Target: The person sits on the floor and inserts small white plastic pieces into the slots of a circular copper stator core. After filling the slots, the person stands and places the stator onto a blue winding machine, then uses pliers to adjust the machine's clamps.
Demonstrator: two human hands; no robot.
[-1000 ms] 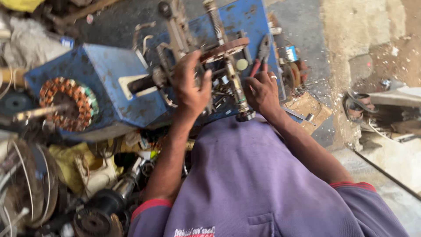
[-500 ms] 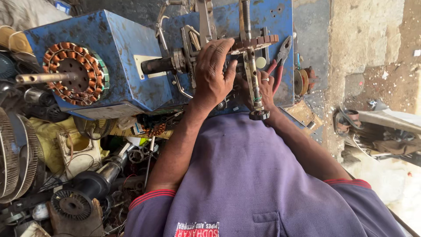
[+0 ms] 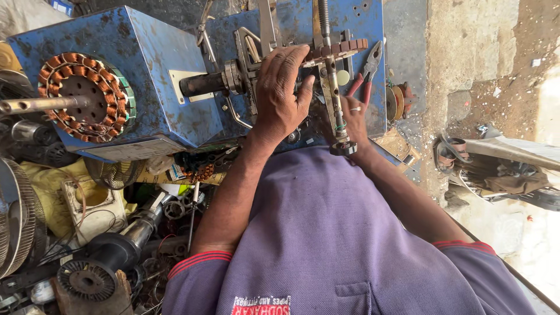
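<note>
A blue metal winding machine (image 3: 163, 87) stands in front of me, with a black shaft (image 3: 201, 84) and a metal frame on its face. My left hand (image 3: 280, 96) lies over that frame, fingers reaching to a crossbar of small brown blocks (image 3: 344, 49). My right hand (image 3: 353, 119), a ring on one finger, sits just behind a vertical threaded rod (image 3: 332, 87), and its fingertips are hidden by the rod. Red-handled pliers (image 3: 364, 73) rest against the machine just above my right hand.
A copper-wound stator (image 3: 84, 96) sits on a spindle at the machine's left side. Motor parts, a fan guard (image 3: 14, 216) and a dark motor (image 3: 87, 280) crowd the lower left. Scrap metal pieces (image 3: 501, 169) lie on the concrete floor at right.
My left hand has slid up the frame to the block crossbar. My right hand has drawn in behind the rod. The view has moved closer to the machine.
</note>
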